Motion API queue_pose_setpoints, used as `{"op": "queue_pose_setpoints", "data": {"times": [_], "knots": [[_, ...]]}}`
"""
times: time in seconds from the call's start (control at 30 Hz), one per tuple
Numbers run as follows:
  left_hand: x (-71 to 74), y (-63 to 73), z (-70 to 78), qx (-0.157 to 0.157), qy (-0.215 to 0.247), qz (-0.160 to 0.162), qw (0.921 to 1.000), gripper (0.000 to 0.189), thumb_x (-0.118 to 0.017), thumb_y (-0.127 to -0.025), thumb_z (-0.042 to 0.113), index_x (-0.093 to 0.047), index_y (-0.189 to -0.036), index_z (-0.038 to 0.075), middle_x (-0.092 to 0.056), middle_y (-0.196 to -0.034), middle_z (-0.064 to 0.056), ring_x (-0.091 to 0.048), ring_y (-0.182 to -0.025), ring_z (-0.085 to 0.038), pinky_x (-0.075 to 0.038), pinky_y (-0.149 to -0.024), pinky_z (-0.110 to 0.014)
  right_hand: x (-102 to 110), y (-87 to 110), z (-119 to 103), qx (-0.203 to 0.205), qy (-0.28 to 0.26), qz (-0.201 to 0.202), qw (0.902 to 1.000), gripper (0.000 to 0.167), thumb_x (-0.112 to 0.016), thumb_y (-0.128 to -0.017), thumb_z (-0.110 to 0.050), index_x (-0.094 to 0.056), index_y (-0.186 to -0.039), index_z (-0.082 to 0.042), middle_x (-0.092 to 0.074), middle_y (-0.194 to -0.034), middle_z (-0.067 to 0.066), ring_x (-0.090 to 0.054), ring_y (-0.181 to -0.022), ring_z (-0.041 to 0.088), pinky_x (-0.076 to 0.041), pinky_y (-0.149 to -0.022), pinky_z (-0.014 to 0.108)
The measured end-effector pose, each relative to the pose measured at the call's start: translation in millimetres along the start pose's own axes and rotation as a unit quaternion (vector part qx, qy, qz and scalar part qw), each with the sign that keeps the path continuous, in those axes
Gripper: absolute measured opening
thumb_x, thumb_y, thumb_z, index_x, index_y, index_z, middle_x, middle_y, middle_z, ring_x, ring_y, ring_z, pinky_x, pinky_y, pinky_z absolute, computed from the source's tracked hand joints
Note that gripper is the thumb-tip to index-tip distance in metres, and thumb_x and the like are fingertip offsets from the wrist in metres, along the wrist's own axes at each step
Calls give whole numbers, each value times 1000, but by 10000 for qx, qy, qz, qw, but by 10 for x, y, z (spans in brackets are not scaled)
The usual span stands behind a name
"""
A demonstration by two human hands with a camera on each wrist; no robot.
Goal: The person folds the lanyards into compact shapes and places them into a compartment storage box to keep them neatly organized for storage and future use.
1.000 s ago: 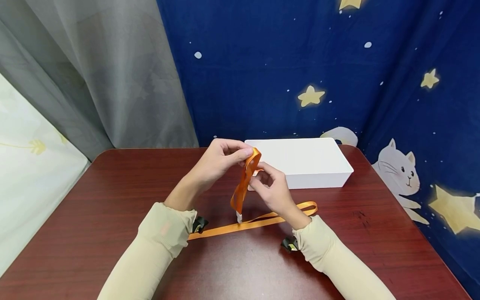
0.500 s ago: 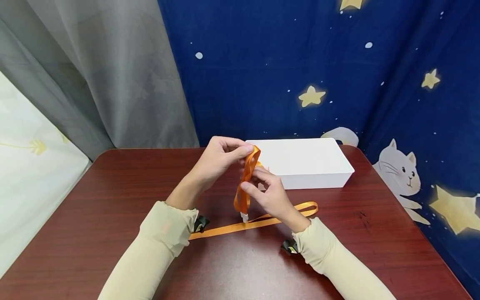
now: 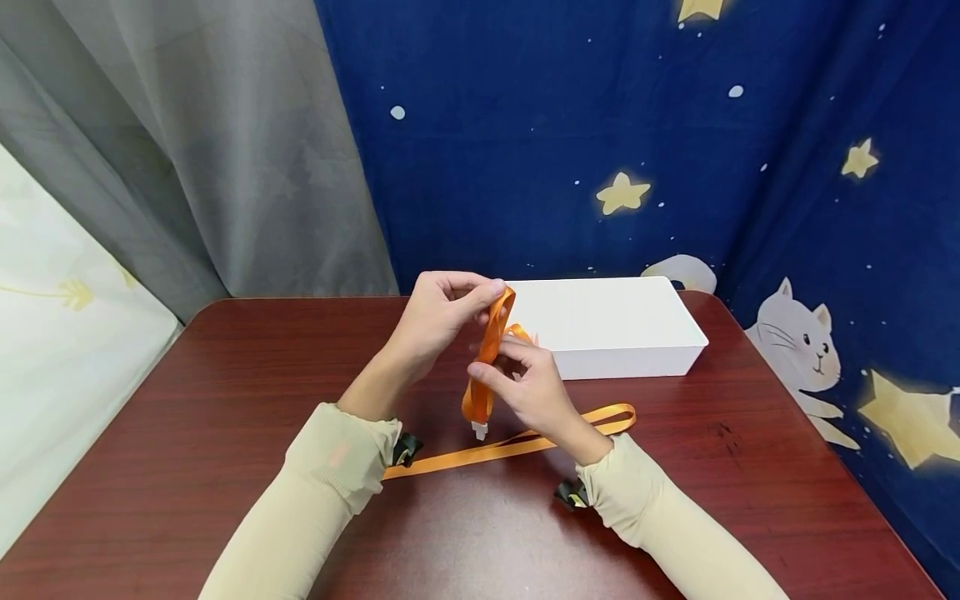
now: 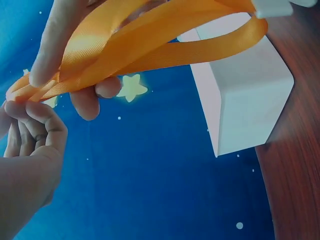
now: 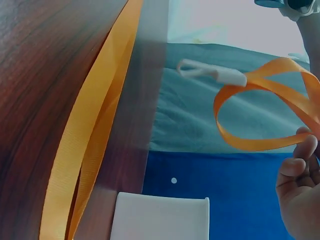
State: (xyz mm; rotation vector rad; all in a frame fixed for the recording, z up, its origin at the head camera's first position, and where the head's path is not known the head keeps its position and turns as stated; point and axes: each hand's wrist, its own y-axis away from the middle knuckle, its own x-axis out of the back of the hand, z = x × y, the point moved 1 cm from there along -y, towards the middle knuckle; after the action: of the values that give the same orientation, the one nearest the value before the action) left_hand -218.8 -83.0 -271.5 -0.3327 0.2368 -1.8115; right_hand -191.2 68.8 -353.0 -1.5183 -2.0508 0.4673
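Note:
An orange ribbon lanyard [image 3: 492, 337] hangs folded in loops between both hands, its white plastic clip [image 3: 480, 430] at the bottom, just above the table. My left hand [image 3: 435, 317] pinches the top of the folds between thumb and fingertips. Lower down, my right hand [image 3: 531, 385] holds the ribbon, thumb in front and fingers behind; a short orange end shows above its fingers. Seen from the right wrist, the clip [image 5: 231, 76] has a hook and one loop spreads wide. Beneath lies a flat strip of orange ribbon [image 3: 457, 458], doubled back at its right end.
Behind my right hand stands a white box [image 3: 622, 362] at the table's back edge. The dark red wooden table [image 3: 225, 433] has grey and blue curtains behind it. A black wrist mount [image 3: 406, 448] shows under the left cuff, with another [image 3: 572, 494] by the right.
My right hand has shifted left and slightly down, its thumb now across the hanging ribbon. The left hand has risen slightly, and the clip has lifted off the strip below.

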Motion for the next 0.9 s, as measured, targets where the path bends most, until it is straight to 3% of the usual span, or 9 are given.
{"op": "queue_pose_setpoints", "data": {"times": [0.2,0.33,0.47,0.57,0.7,0.9], "knots": [[1,-14,1,-25,154,130,9998,23,-71,-93,20,-75,-95,-2,-66,-74,-6,-57,-68,-20,-53,-74,-32,-16,-35,-265,-8,74,181,9998,6,-67,-90,7,-69,-95,10,-67,-84,16,-58,-74,17,-51,-64,23],[15,-20,10,-26,236,144,9996,22,-71,-94,21,-76,-95,-1,-67,-76,-6,-58,-69,-20,-53,-73,-32,-13,-41,-302,-15,138,297,9995,7,-66,-89,9,-72,-94,10,-69,-82,19,-59,-76,18,-53,-65,25],[37,-21,27,-1,419,173,9990,27,-67,-97,24,-75,-96,-2,-71,-81,-7,-56,-69,-19,-51,-69,-29,0,-43,-298,2,218,393,9990,6,-67,-89,9,-72,-85,8,-63,-68,17,-53,-67,16,-47,-56,22],[53,-23,34,80,472,264,9985,34,-61,-101,27,-73,-101,-4,-73,-87,-7,-53,-67,-17,-48,-66,-25,14,-46,-293,-33,205,392,9990,14,-67,-90,8,-67,-76,8,-54,-59,17,-48,-60,14,-40,-51,21],[74,-18,29,195,328,325,9987,39,-55,-103,31,-72,-110,-3,-73,-96,-9,-50,-62,-16,-46,-64,-25,38,-40,-301,-255,112,393,9988,20,-66,-91,7,-64,-71,7,-50,-55,15,-46,-55,12,-39,-48,20],[119,-11,4,51,105,172,9998,37,-51,-105,30,-69,-122,2,-71,-114,-12,-43,-51,-15,-42,-57,-26,69,-34,-336,-527,63,389,9978,15,-67,-90,8,-67,-75,7,-54,-60,15,-49,-52,11,-42,-47,18]]}}
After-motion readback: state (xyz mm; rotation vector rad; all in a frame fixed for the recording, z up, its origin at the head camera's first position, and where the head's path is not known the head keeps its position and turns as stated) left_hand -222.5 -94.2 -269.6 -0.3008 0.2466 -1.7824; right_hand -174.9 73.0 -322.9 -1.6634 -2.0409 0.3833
